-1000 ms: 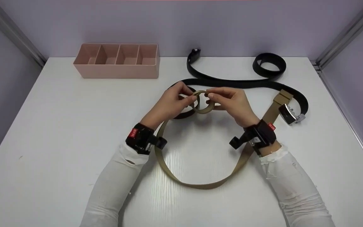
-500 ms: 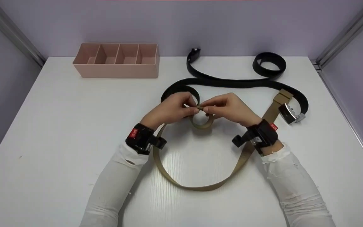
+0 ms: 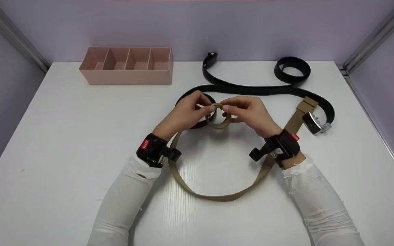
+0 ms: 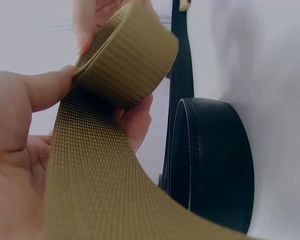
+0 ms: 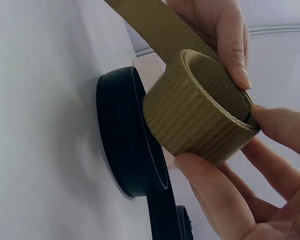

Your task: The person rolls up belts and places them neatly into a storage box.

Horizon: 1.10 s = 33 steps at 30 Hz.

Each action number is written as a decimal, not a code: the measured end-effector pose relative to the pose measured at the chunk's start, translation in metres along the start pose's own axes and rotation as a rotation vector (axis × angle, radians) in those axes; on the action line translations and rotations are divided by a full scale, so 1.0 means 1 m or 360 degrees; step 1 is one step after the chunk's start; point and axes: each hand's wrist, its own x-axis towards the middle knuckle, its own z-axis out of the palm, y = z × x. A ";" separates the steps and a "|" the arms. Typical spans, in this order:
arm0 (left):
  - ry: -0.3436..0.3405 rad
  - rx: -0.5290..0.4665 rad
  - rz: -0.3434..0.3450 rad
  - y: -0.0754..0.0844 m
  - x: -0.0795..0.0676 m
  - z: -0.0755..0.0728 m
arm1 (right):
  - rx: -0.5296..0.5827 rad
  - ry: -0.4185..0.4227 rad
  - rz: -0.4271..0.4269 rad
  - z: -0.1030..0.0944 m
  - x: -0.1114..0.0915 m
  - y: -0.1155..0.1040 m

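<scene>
The left hand [image 3: 186, 111] and right hand [image 3: 253, 114] pinch the coiled end of a tan belt [image 3: 219, 198] above the table [image 3: 63, 153], near a black belt [image 5: 122, 130], and if either grip slackens it could unwind

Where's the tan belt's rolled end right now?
In the head view, the tan coil is just right of centre, pinched by the left hand and right hand, beside a black loop.

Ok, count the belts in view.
3: the tan belt, held by the left hand and right hand; the middle black belt, lying just beyond; the rear black belt, farthest back.
</scene>
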 end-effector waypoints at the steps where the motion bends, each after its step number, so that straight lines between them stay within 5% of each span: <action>1: 0.0010 -0.0010 0.0001 0.000 0.000 0.000 | 0.0019 0.0028 -0.0010 0.000 0.000 0.001; 8: 0.0016 -0.0020 0.0015 -0.001 0.001 -0.001 | -0.0001 0.0071 -0.0007 0.000 0.001 0.002; 24: -0.0300 0.0375 0.0120 -0.004 0.003 0.000 | -0.0365 -0.0457 0.0081 -0.007 -0.001 -0.001; 33: -0.0144 0.0243 -0.0001 -0.001 0.001 0.000 | -0.0237 -0.0224 0.0069 -0.002 -0.001 -0.001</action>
